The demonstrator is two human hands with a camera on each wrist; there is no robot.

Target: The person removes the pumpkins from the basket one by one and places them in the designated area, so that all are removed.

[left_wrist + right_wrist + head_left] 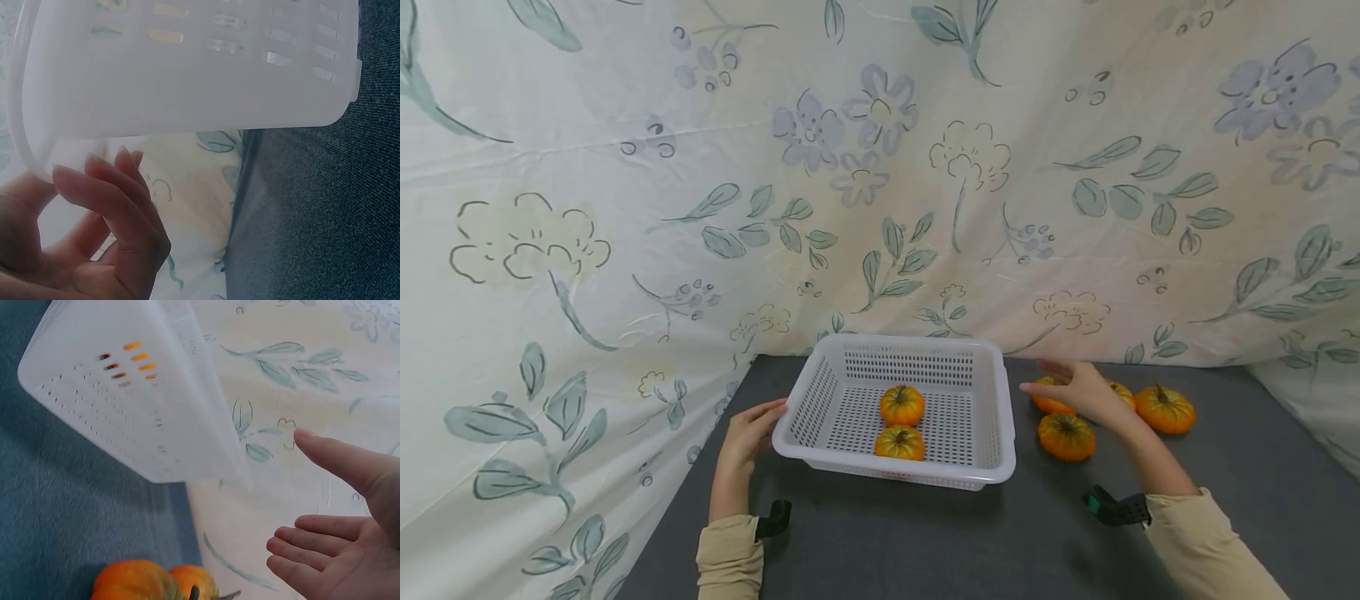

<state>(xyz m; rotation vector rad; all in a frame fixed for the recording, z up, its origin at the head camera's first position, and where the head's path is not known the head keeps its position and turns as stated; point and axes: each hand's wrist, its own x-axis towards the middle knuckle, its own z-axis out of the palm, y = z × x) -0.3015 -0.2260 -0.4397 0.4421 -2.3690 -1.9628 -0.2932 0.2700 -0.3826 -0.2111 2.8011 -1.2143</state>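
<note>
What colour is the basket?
The basket is white; it shows best in the head view.

On table [887,542]: basket [895,469] with two pumpkins [902,406] inside, other pumpkins [1067,438] at its three o'clock, cloth [865,275] at twelve.

Desk [925,542] was dark, woven-looking in the wrist views. White basket [893,475] sat on it toward the back. Four orange pumpkins lay to its right: back-left pumpkin [1047,403], front pumpkin [1067,438], a partly hidden pumpkin [1123,394], right-end pumpkin [1165,410] just beside that.
</note>
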